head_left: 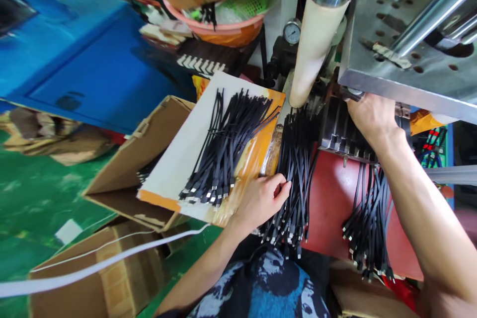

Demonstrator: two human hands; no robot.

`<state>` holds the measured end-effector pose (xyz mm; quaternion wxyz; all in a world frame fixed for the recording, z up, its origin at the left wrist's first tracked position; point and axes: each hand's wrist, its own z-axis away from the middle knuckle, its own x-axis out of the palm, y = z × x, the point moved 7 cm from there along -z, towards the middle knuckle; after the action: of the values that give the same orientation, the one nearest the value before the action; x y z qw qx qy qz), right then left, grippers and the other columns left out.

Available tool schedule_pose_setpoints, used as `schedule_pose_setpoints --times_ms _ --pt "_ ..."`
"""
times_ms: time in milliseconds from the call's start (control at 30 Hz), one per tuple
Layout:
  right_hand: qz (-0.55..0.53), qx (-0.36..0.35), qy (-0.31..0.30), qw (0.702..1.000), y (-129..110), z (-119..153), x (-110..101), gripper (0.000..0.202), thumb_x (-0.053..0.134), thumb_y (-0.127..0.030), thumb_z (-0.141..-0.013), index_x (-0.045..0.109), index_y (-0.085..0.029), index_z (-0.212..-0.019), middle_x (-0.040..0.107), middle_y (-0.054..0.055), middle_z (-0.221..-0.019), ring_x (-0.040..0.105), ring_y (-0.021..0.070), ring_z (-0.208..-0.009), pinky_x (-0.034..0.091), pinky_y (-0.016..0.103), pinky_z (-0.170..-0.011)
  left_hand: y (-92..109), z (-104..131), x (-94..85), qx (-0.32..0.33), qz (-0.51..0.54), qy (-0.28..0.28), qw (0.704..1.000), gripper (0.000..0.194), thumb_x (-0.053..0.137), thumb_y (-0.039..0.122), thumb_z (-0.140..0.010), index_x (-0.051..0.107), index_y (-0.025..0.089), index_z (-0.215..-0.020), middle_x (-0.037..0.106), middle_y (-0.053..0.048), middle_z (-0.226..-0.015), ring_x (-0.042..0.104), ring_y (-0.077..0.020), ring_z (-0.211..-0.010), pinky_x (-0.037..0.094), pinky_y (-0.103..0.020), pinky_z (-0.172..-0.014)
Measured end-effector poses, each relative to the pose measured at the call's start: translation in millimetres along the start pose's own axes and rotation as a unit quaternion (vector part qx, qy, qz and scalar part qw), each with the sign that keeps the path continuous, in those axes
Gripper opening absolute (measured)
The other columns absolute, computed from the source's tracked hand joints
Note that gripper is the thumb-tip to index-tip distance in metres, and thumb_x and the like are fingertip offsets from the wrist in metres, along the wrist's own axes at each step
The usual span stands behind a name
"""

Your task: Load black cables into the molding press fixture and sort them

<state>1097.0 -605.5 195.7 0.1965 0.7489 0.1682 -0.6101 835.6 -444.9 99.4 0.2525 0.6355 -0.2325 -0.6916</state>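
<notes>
My left hand (263, 198) is curled closed at the left edge of a middle bundle of black cables (296, 174). Whether a cable is between its fingers is hidden. Under the thick metal plate (406, 82), my right hand (376, 119) reaches onto a dark metal mould block (335, 126) beside a small metal piece; its fingertips are out of sight. More cables (368, 223) hang from the mould's front edge over a red surface (328, 198). Another pile of black cables (223, 149), with silver plug ends toward me, lies on a white board (179, 154).
Bright steel columns (432, 15) and a pale sleeved post (316, 44) rise around the mould. A pressure gauge (291, 32) sits behind. Left are a blue cabinet (93, 64) and open cardboard boxes (130, 159). A pink basket (231, 30) stands at the back.
</notes>
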Motion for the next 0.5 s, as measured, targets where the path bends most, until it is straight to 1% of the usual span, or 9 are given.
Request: schedule_pose_setpoints --times_ms 100,200,333,433,500 --pt "-0.001 0.007 0.003 1.0 -1 -2 -3 0.049 0.037 -0.007 -0.1 0.067 -0.013 -0.137 0.077 0.021 -0.12 0.066 0.03 -0.118 0.045 0.052 -0.11 0 0 0.2 0.002 0.006 -0.002 1.0 0.026 0.058 0.033 -0.106 0.066 0.021 -0.084 0.065 0.004 -0.065 0.06 -0.0128 -0.06 0.032 -0.027 -0.062" --pt "-0.007 0.027 0.005 1.0 -2 0 -8 0.045 0.038 -0.008 -0.101 0.07 -0.014 -0.132 0.077 0.021 -0.118 0.066 0.0279 -0.114 0.045 0.05 -0.108 0 0 0.4 0.004 0.007 -0.001 1.0 0.027 0.057 0.034 -0.107 0.066 0.021 -0.084 0.064 0.004 -0.064 0.06 -0.0127 -0.059 0.031 -0.028 -0.062" --pt "-0.005 0.051 0.026 0.998 -6 4 -15 0.041 0.04 -0.011 -0.104 0.07 -0.012 -0.132 0.075 0.022 -0.123 0.065 0.0286 -0.114 0.046 0.051 -0.105 2 0 -0.6 0.018 0.011 0.011 1.0 0.025 0.058 0.032 -0.106 0.066 0.021 -0.084 0.066 0.004 -0.065 0.061 -0.013 -0.06 0.032 -0.028 -0.062" --pt "0.035 0.062 0.037 0.997 -4 5 -17 0.04 0.039 -0.02 -0.109 0.07 -0.01 -0.133 0.073 0.024 -0.129 0.064 0.0297 -0.116 0.047 0.052 -0.103 4 0 -1.4 0.034 0.021 0.018 0.999 0.026 0.058 0.031 -0.105 0.064 0.02 -0.082 0.065 0.004 -0.065 0.06 -0.0124 -0.059 0.032 -0.028 -0.062" --pt "0.094 0.041 0.038 0.994 -3 3 -16 0.042 0.036 -0.02 -0.111 0.072 -0.009 -0.132 0.073 0.024 -0.127 0.065 0.0294 -0.115 0.048 0.052 -0.101 5 -1 -1.9 0.041 0.026 0.021 0.999 0.027 0.057 0.031 -0.106 0.063 0.02 -0.081 0.064 0.004 -0.063 0.058 -0.012 -0.058 0.032 -0.028 -0.062"
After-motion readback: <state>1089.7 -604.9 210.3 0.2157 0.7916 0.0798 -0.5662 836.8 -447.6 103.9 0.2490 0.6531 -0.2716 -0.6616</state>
